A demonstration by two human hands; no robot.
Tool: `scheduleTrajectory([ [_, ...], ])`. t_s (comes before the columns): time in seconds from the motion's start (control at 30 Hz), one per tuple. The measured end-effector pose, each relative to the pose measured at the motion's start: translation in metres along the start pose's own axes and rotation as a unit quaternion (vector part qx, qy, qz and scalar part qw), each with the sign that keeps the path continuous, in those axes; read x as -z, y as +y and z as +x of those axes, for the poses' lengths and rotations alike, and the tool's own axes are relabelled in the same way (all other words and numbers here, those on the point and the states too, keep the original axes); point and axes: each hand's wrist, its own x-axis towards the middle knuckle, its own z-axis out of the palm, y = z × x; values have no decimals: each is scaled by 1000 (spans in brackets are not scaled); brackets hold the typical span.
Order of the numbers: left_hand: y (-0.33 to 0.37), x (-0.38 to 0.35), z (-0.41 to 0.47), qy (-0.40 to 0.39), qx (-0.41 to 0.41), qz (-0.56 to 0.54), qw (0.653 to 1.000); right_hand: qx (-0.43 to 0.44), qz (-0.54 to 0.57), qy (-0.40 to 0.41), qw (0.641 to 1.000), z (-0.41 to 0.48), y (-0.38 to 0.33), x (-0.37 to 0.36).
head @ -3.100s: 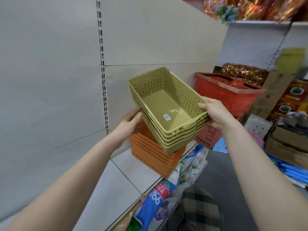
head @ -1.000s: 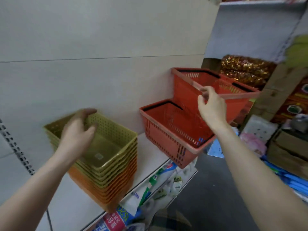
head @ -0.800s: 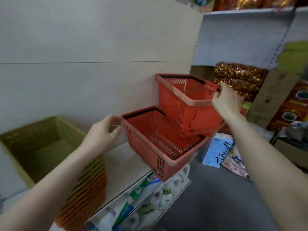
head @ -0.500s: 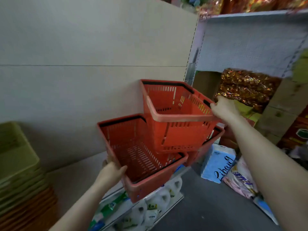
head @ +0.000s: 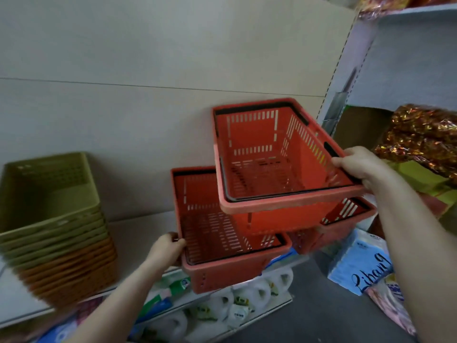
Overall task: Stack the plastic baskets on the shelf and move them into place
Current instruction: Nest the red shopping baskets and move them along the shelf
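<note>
Beige shelf (head: pixel 138 229) carries green/orange basket stack (head: pixel 53 219) left of lower red basket (head: pixel 222 243), whose rim my left hand (head: pixel 165 251) grips, w/ right hand (head: pixel 358 167) clamped on upper red basket (head: pixel 267 154) above it.

tissue pack (head: pixel 359 266) floor right | foil bags (head: pixel 420 137) | paper rolls (head: pixel 222 308) below

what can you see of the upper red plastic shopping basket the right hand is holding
The upper red plastic shopping basket is a rectangular tub with slotted walls and floor, a thick pale, worn-looking rim and dark handles folded down along the rim. It is empty, open side up, tilted slightly. The right hand grips its right rim. It sits above the lower red basket, overlapping its right part; whether they touch is unclear.
</note>
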Motion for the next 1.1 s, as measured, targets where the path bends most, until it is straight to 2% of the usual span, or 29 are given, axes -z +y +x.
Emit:
scheduleTrajectory([
  [0.13, -2, 16, -9, -9, -5, -25, 1000, 56, 51, -30, 997, -27, -22, -24],
  [0.3, -12, 31, -13, -48, 9, -55, 997, 34, 101, -83, 991, -46, -21, -80],
  [0.6, -19, 40, -7, -116, -8, -33, 993, -34, 58, -101, 993, -54, 32, -127],
  [0.77, -24, 37, 2, -86, -8, -47, 995, -25, -57, -96, 993, -65, 65, -176],
  [0.9, -25, 40, 4, -77, 44, -93, 992, -33, 42, -76, 996, -61, 81, -186],
  [1.0, -19, 35, 15, -83, 45, -46, 994, 4, -3, -51, 999, -49, 87, -194],
  [1.1, -8, 18, 27, -58, 49, -71, 995, 33, 10, -73, 997, -34, 87, -196],
])
